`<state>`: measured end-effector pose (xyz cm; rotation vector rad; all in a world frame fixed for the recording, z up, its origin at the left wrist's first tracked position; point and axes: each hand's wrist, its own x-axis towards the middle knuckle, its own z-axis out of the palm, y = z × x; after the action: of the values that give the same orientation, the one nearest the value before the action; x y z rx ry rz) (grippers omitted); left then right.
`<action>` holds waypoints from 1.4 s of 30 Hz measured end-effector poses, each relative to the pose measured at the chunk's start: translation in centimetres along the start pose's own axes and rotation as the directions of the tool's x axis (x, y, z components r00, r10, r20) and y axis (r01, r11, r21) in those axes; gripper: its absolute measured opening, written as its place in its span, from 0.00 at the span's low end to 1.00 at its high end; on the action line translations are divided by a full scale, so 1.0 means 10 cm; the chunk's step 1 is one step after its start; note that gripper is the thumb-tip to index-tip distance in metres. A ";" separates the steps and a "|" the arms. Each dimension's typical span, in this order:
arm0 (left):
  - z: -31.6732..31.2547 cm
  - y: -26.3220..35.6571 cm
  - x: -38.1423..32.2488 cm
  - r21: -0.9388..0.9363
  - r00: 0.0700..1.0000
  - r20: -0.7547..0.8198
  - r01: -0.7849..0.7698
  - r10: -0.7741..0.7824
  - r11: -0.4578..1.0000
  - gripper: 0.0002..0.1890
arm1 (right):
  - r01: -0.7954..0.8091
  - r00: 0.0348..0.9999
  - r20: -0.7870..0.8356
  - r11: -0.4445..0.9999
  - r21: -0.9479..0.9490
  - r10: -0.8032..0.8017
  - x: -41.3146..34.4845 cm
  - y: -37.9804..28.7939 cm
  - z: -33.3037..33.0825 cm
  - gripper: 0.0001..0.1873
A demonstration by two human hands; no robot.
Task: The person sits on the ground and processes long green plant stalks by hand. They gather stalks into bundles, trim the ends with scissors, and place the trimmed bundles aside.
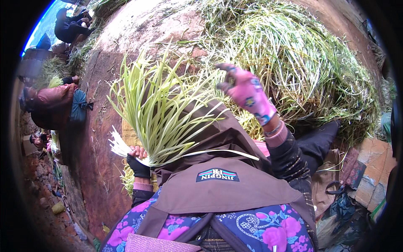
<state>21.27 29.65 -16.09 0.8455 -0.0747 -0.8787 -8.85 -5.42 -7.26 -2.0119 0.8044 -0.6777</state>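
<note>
My left hand [138,159], in a black fingerless glove, is closed around the white stalk ends of a bunch of pale yellow-green leafy stalks [163,110]. The leaves fan out over the brown apron [226,186] on my lap. One loose pale stalk [223,151] lies across the apron. My right hand [234,83], in a pink patterned glove, is raised to the right of the leaves, fingers apart and curled, with nothing seen in it. Beyond it rises a large heap of green and straw-coloured stalks [302,63].
At the left sits a person in a reddish top [53,100], with a blue bag [78,105] beside them. Another person in dark clothes [70,26] is farther off. Cardboard [371,170] and dark plastic lie at the right. A reddish-brown sheet [100,141] covers the ground.
</note>
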 end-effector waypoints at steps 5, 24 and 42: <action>0.06 0.01 -0.01 0.014 1.000 0.000 -0.010 0.010 1.000 0.05 | 0.333 0.934 0.253 0.874 -0.355 -0.253 0.22 0.13 0.60 0.23; 0.26 0.08 0.02 -0.029 0.993 0.077 -0.083 0.085 0.996 0.05 | -0.054 0.979 -0.200 0.998 -0.020 0.049 0.13 0.38 -0.45 0.11; 0.31 0.08 0.04 -0.016 0.997 0.040 -0.071 0.071 0.997 0.06 | 0.214 0.977 0.041 0.957 -0.197 -0.210 0.09 -0.36 0.36 0.20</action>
<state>20.85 27.72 -13.52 0.8072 -0.1329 -0.8286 -4.68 -2.69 -5.84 -2.3084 0.6723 -0.7194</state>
